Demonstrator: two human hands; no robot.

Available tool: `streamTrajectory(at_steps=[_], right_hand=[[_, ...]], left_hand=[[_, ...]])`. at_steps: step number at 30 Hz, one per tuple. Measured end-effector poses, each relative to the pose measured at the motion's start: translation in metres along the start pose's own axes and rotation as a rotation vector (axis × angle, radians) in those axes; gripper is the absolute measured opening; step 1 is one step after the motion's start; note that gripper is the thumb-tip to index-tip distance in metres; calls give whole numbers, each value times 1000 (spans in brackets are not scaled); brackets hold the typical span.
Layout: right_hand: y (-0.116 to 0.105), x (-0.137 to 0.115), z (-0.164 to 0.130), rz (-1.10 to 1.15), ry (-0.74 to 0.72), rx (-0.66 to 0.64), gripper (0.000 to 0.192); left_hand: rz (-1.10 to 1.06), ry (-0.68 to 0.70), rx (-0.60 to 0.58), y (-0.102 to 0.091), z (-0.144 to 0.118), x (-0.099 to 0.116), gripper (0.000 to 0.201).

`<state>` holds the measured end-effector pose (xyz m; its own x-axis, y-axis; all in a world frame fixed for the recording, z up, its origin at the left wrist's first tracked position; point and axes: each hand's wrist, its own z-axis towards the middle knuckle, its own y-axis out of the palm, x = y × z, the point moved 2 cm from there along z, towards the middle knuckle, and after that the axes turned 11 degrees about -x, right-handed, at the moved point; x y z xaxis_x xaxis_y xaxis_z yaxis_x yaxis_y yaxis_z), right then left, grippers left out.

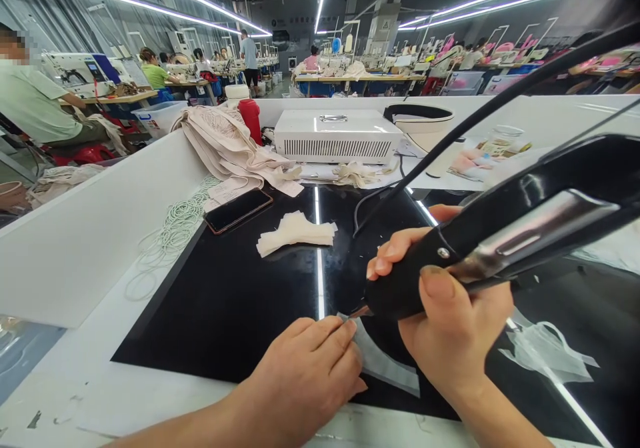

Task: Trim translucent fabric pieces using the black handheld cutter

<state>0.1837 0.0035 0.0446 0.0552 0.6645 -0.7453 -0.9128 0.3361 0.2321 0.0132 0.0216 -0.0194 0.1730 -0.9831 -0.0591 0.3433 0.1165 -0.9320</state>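
My right hand (450,315) wraps around a black corded hand tool (505,228) with a silver lever along its side. The thumb lies at the near end of that lever. The tool's small coppery tip points down left, close to my left fingertips, at a thin translucent fabric piece (387,361). My left hand (313,368) has its fingers curled together on the end of this curved piece, against a glossy black board (220,315). Part of the fabric is hidden under the hand. Farther back on the board lies a stack of cream fabric pieces (297,231).
A phone (239,209) rests at the board's back left, near tangled pale green cord (183,225). Behind are draped beige fabric (220,141) and a white vented box (335,135). Translucent scraps (547,351) lie right. The tool's black cable (465,118) crosses the right side. People sit at sewing machines beyond.
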Motion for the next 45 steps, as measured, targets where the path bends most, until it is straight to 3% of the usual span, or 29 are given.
streamTrajectory(at_steps=[15, 20, 27, 34, 45], right_hand=[[3, 1, 1, 48, 22, 15, 40], [8, 4, 1, 49, 17, 2, 48], [8, 5, 1, 11, 32, -11, 44], [-14, -18, -1, -1, 47, -1, 46], [-46, -53, -28, -65, 63, 24, 43]], left_hand=[[14, 5, -25, 3, -1, 1, 29], [19, 8, -5, 3, -1, 1, 29], [53, 18, -73, 5, -2, 1, 29], [-18, 7, -43, -2, -1, -2, 29], [-1, 18, -57, -10, -1, -5, 27]])
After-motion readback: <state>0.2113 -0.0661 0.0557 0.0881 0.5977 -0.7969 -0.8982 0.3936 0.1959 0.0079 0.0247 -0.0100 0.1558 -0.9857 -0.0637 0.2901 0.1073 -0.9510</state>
